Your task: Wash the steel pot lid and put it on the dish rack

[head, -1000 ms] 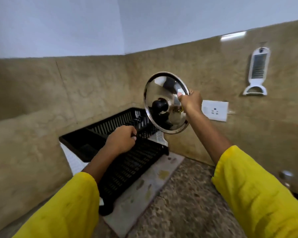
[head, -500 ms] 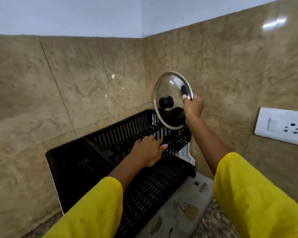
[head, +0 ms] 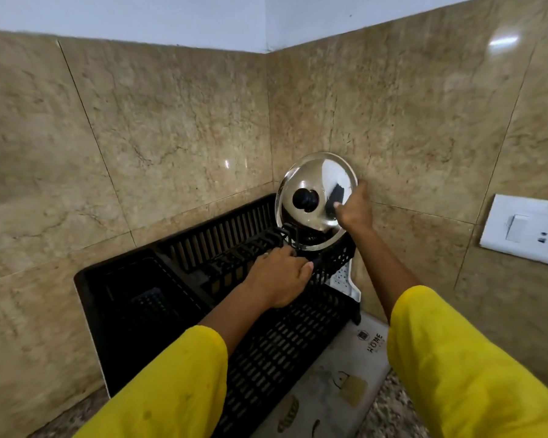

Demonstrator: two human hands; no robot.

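The shiny steel pot lid [head: 317,184] with a black knob stands almost upright at the far right end of the black plastic dish rack [head: 133,298], its lower edge down among the rack's slots. My right hand [head: 353,208] grips the lid's right rim, thumb on its face. My left hand [head: 279,276] rests palm down on the rack's raised slotted divider, fingers curled over it just below the lid.
The rack sits in a corner of beige tiled walls [head: 159,134], on a pale printed mat [head: 339,377] over a speckled counter. A white switch and socket plate [head: 529,229] is on the right wall. Yellow sleeves cover both forearms.
My right hand has lowered the lid from above the rack into its far right end. My left hand slid forward along the divider. The view moved closer to the corner.
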